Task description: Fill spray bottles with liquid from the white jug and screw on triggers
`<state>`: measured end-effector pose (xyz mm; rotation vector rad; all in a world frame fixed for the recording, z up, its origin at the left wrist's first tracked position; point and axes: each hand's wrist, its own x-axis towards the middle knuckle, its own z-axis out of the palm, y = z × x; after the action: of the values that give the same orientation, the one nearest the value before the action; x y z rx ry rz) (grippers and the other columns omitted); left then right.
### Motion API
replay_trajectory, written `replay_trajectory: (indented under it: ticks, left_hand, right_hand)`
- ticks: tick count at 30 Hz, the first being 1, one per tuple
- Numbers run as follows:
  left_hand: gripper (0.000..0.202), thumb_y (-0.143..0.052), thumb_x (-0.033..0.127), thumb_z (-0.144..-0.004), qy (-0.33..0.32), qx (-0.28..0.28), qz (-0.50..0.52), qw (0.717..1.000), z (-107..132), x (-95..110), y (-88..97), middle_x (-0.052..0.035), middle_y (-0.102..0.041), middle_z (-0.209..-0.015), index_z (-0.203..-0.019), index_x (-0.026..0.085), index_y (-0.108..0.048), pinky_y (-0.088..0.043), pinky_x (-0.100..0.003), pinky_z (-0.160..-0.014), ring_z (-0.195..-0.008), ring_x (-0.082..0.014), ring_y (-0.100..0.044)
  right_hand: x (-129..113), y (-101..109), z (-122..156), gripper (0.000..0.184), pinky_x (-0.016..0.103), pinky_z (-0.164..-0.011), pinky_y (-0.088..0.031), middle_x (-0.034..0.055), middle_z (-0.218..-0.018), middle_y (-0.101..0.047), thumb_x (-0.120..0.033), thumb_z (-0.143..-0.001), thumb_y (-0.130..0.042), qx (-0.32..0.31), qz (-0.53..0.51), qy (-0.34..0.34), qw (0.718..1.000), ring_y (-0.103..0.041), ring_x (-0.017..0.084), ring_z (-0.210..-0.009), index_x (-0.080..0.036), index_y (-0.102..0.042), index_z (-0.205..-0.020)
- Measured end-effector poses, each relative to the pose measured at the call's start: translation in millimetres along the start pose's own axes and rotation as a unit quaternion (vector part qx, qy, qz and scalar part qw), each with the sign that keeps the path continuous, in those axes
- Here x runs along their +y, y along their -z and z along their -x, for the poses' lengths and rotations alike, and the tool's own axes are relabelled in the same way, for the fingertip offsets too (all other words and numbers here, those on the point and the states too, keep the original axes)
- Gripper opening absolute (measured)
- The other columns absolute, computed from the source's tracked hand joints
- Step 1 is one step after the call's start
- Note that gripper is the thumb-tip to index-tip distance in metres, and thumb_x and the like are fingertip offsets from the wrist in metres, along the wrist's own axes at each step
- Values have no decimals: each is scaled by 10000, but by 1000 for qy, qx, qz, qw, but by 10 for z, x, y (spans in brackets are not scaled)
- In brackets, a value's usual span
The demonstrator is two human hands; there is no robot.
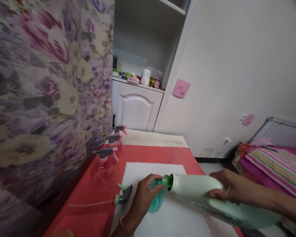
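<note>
Pinches bottle (157,202) near its top in left hand (149,188), body just below fingertips. Grips jug (193,186) in right hand (223,187), tipped nearly level, mouth just beside left fingertips. Has trigger head (124,196) left of those, three sprayers (111,141) farther off.

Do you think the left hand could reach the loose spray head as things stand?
Probably not immediately: the left hand is busy at the small green bottle, though the spray head lies nearby, uncovered.

- Floral curtain (49,82) hangs at left
- White cabinet (137,107), a jar (146,77) and tissues (133,79) on its ledge (123,80)
- Pink note (181,89) with handwriting on the wall (224,59)
- Bed (282,134) with striped cover (278,161) at right
</note>
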<state>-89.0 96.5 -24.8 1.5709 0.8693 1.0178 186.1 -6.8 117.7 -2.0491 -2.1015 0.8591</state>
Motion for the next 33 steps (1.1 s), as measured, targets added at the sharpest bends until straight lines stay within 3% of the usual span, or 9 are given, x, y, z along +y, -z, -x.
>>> replay_trajectory:
  ticks: [9,17,33]
  left_hand:
    - [164,-631,212,-724,-9,-3,0,1000,8,17,-6,-15,-741,-901,-866,214,-715,-474,-260,-816,-894,-199,-666]
    - [178,-632,211,-717,-7,-2,-5,1000,12,12,-8,-26,-755,-924,-869,215,-725,-486,-282,-839,-916,-217,-671]
    - [160,-645,235,-706,-5,3,-3,1000,18,32,-13,-19,-759,-904,-843,221,-726,-503,-287,-818,-897,-220,-679]
  right_hand:
    - [-199,92,34,419,194,-453,-330,10,-673,-588,-593,-792,-628,21,56,-9,998,-506,124,-575,-175,-640,-785]
    - [-224,127,36,420,186,-454,-304,-23,-626,-531,-587,-794,-625,11,57,5,998,-453,103,-554,-170,-619,-747]
    - [-269,149,29,439,200,-482,-328,-11,-652,-590,-614,-782,-624,20,99,4,995,-507,119,-572,-175,-632,-770]
